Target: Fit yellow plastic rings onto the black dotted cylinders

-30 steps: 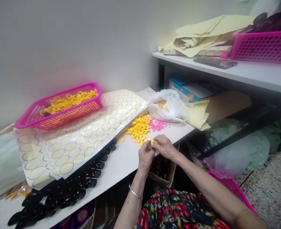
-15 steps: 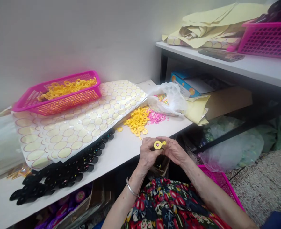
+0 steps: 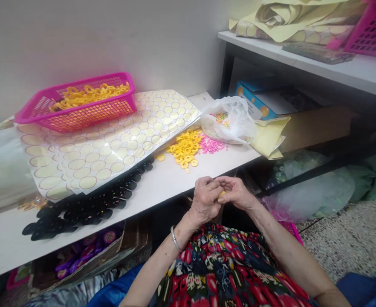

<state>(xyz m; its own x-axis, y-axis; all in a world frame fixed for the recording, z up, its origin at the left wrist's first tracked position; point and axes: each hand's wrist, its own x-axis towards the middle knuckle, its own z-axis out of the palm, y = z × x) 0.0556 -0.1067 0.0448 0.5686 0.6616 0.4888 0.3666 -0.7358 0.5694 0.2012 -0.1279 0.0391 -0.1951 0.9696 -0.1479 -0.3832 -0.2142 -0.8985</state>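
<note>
In the head view my left hand, with a bangle on its wrist, meets my right hand just off the table's front edge. Between them shows a sliver of a small yellow plastic ring piece; fingers hide most of it. Both hands are closed around the piece. Beyond them on the table lie a pile of yellow ring pieces and a heap of tiny pink bits. Left of these, black rounded pieces lie overlapping in rows, some with small coloured dots.
A pink basket of yellow pieces stands on sheets of round stickers. An open plastic bag holds small coloured bits. A white shelf stands at right. Below the table is a carton with purple packets.
My fingers have closed over the yellow ring piece, which showed its round face and pink centre before. My left hand has turned over it. The camera view has tilted down slightly.
</note>
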